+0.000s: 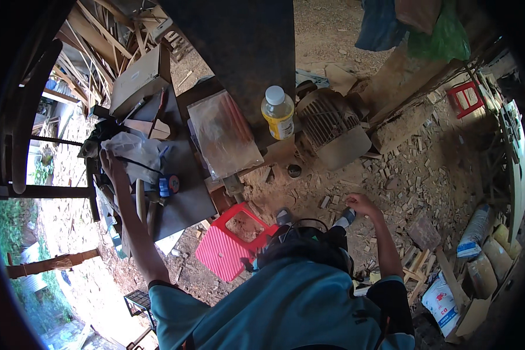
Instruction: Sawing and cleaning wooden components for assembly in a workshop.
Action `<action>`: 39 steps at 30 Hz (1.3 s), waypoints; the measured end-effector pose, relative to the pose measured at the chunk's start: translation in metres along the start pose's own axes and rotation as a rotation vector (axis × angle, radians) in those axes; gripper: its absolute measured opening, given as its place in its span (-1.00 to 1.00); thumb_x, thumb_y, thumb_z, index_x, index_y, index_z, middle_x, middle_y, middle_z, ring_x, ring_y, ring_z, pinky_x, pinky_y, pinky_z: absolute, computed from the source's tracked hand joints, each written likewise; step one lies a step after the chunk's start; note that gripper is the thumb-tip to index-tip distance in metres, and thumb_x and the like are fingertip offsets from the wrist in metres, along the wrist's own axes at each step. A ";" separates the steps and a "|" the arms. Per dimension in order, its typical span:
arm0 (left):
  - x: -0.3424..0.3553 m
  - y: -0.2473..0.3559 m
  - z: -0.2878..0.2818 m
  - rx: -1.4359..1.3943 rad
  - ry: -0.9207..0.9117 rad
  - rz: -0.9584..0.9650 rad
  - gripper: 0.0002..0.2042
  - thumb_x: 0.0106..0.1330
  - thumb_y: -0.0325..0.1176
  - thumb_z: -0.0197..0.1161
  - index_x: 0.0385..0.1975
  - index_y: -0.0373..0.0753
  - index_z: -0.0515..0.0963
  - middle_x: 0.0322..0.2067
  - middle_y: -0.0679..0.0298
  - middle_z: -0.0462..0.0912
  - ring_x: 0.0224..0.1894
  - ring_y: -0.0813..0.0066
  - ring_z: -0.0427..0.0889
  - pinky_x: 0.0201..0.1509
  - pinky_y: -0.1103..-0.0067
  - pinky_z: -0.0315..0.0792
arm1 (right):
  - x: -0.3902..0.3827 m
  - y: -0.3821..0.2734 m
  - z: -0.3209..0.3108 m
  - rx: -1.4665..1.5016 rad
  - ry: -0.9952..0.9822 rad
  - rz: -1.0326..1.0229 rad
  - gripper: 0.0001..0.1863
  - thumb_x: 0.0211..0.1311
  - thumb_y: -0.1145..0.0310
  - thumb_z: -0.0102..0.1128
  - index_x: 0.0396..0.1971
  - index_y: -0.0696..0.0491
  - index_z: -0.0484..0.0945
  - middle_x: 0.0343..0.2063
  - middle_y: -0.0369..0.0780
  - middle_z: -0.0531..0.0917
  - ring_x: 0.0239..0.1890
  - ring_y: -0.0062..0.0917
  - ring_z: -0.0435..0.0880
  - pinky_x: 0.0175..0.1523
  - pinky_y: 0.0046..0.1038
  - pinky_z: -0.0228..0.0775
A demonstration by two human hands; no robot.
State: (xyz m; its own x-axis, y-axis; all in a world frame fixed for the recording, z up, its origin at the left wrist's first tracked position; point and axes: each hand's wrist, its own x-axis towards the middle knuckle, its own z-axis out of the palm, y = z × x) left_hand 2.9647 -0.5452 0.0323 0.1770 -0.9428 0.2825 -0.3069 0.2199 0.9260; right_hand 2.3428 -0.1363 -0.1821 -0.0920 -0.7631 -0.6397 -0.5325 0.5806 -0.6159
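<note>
My left hand [114,168] reaches out over the dark side table [189,201], fingers extended, at the left edge of a crumpled clear plastic bag [135,153]. Whether the fingertips touch the bag is hard to make out. Beside the bag lie a blue tape measure [169,185], a long-handled tool [140,201] and red-handled pliers [161,109]. My right hand [363,205] hangs away from the table over the littered ground, its fingers loosely curled, with nothing visible in them.
A cardboard box [137,81] stands at the table's back. Right of it are a plastic-wrapped packet [224,134], a yellow-labelled bottle [278,114] and a slatted motor housing [329,119]. A red plastic stool [223,248] stands close by me. Wood offcuts [405,169] litter the ground; sacks [440,306] lie right.
</note>
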 end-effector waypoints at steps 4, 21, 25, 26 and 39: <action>0.015 0.030 -0.011 0.923 0.092 0.613 -0.59 0.25 -0.45 0.03 0.13 -0.31 0.25 0.01 -0.06 0.32 0.04 0.06 0.38 0.06 0.35 0.34 | -0.004 -0.029 -0.005 0.013 0.015 -0.097 -0.71 0.18 0.31 0.11 -0.11 0.08 0.52 -0.27 -0.15 0.64 -0.21 -0.50 0.62 -0.10 -0.49 0.42; -0.032 0.177 0.071 0.071 -0.060 0.257 -0.67 0.44 -0.18 -0.16 0.03 -0.28 0.30 -0.05 0.20 0.35 -0.07 0.50 0.39 -0.10 0.53 0.42 | -0.028 -0.186 -0.018 0.239 -0.094 -0.461 -0.69 0.28 0.24 0.04 -0.06 0.09 0.47 -0.14 -0.16 0.59 -0.06 -0.48 0.56 0.02 -0.46 0.39; -0.049 0.201 0.081 -0.203 -0.126 0.129 -0.71 0.36 -0.29 -0.06 0.04 -0.21 0.29 -0.13 0.27 0.36 -0.21 0.55 0.42 -0.20 0.59 0.46 | -0.039 -0.237 -0.015 0.286 -0.139 -0.566 -0.69 0.28 0.23 0.04 -0.08 0.10 0.48 -0.23 -0.19 0.60 -0.14 -0.51 0.57 -0.01 -0.48 0.39; -0.053 0.203 0.081 -0.178 -0.199 0.175 -0.64 0.29 -0.40 0.02 0.09 -0.18 0.27 -0.15 0.30 0.34 -0.26 0.58 0.39 -0.23 0.66 0.45 | -0.044 -0.252 -0.017 0.245 -0.181 -0.630 -0.66 0.30 0.20 0.02 -0.05 0.10 0.46 -0.21 -0.20 0.59 -0.11 -0.53 0.56 0.00 -0.49 0.38; -0.200 0.287 0.194 -0.492 -0.748 -0.107 -0.73 0.38 -0.35 -0.11 0.02 -0.25 0.23 -0.17 0.21 0.42 -0.26 0.41 0.55 -0.20 0.37 0.60 | -0.009 -0.346 0.056 1.570 -0.590 -0.543 -0.39 0.30 -0.07 -0.25 0.16 0.09 0.15 -0.01 -0.04 0.42 0.02 -0.25 0.48 0.08 -0.24 0.39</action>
State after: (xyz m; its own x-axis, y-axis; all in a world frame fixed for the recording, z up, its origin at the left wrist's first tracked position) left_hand 2.6600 -0.3422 0.1929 -0.5255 -0.8434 0.1115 0.1422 0.0422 0.9889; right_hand 2.5753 -0.3147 0.0109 0.2822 -0.9562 -0.0781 0.8744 0.2899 -0.3891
